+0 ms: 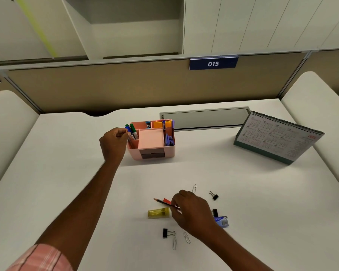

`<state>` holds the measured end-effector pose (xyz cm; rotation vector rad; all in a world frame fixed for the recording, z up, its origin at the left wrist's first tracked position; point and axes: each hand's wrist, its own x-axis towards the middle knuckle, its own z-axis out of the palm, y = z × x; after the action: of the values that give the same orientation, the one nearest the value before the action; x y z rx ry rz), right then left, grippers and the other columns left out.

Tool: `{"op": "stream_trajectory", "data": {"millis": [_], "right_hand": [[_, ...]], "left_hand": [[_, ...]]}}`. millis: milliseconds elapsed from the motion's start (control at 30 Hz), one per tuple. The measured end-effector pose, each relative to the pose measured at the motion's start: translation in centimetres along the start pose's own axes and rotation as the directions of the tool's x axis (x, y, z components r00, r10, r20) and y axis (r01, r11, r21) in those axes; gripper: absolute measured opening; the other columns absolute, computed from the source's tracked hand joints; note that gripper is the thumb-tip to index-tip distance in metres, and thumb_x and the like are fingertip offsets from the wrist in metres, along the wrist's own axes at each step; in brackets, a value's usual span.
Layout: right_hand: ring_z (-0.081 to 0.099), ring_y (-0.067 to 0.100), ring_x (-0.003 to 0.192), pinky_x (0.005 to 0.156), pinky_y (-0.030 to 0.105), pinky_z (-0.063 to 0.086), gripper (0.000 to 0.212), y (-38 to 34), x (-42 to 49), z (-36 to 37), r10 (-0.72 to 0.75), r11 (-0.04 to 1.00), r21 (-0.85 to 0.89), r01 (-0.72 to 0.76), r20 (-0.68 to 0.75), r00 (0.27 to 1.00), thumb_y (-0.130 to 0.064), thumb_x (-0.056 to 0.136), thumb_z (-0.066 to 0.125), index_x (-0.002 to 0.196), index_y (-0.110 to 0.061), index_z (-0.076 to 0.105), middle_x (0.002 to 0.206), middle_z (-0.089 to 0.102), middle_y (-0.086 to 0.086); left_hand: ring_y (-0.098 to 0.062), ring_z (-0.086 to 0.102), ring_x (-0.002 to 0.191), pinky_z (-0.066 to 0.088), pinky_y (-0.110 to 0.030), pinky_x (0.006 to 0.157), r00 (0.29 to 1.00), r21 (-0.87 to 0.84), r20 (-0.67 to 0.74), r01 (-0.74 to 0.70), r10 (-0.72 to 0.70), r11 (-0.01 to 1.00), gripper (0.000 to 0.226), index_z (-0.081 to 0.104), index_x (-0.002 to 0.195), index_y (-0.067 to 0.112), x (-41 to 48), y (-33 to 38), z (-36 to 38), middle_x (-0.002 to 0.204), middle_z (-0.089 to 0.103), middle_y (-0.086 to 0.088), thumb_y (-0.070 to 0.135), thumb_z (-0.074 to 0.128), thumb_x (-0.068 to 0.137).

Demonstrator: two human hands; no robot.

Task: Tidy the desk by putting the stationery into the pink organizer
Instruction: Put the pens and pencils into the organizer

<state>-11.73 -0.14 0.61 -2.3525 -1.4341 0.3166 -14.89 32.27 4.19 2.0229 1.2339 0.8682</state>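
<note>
left hand (114, 142) fingers (123, 132) pinch a blue-capped marker (128, 130), slotting it into the pink plastic organizer (155, 153) beside them; right hand (192, 210) grips a slim dark pencil (162, 202), probably next.

Soft, even, fairly bright light falls from overhead. The white worktop (252, 192) looks matte, greying gently toward its left side. Shadows are faint and diffuse: a pale one at the base of the organizer (155, 153) and a darker wedge under the calendar (278, 139). Wide-angle distortion bows the partition (106, 85) and stretches the corners. Detail is soft overall. The calendar's print is unreadable, while the sign (213, 64) reads clearly. The edges of the right hand (192, 210) are slightly smeared.
</note>
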Motion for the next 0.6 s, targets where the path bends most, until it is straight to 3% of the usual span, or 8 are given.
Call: {"op": "stream_trajectory", "data": {"millis": [267,433,533,600], "right_hand": [[0.058,0.006,0.09,0.072,0.027,0.052,0.02,0.0,1.2,-1.1,0.091,0.989,0.119,-0.089,-0.006,0.996,-0.051,0.095,0.056,0.1,-0.033,0.063,0.098,0.061,-0.014],[0.061,0.001,0.085,0.073,0.028,0.055,0.016,0.2,2.3,-1.8,0.226,0.925,0.311,-0.219,0.015,0.974,-0.049,0.088,0.065,0.094,-0.035,0.064,0.09,0.063,-0.019],[0.064,0.0,0.083,0.073,0.028,0.057,0.01,0.2,3.1,-2.2,0.283,0.872,0.417,-0.257,-0.002,0.959,-0.042,0.088,0.069,0.092,-0.033,0.067,0.087,0.067,-0.018],[0.066,0.0,0.082,0.073,0.029,0.058,0.008,0.1,3.5,-2.5,0.314,0.827,0.496,-0.266,-0.014,0.949,-0.039,0.086,0.072,0.09,-0.033,0.069,0.085,0.069,-0.017]], "left_hand": [[-0.023,0.074,0.096,0.055,-0.026,0.078,0.998,0.031,-0.029,0.061,-0.06,0.998,0.026,0.076,0.117,0.011,0.2,-0.3,0.3,0.108,0.079,-0.009,0.017,0.077,0.092],[-0.022,0.073,0.094,0.061,-0.031,0.076,0.992,-0.04,-0.091,0.085,-0.088,0.996,0.029,0.072,0.123,0.013,-1.2,0.5,-0.1,0.108,0.077,-0.007,0.02,0.073,0.095],[-0.021,0.075,0.093,0.066,-0.039,0.077,0.986,-0.123,-0.075,0.137,-0.147,0.983,0.027,0.071,0.123,0.019,-2.9,1.4,-0.6,0.108,0.076,-0.003,0.019,0.068,0.096],[-0.019,0.075,0.09,0.065,-0.031,0.071,0.984,-0.165,0.021,0.18,-0.179,0.97,0.02,0.072,0.118,0.022,-4.7,3.0,-1.1,0.105,0.076,0.0,0.024,0.067,0.099]]}}
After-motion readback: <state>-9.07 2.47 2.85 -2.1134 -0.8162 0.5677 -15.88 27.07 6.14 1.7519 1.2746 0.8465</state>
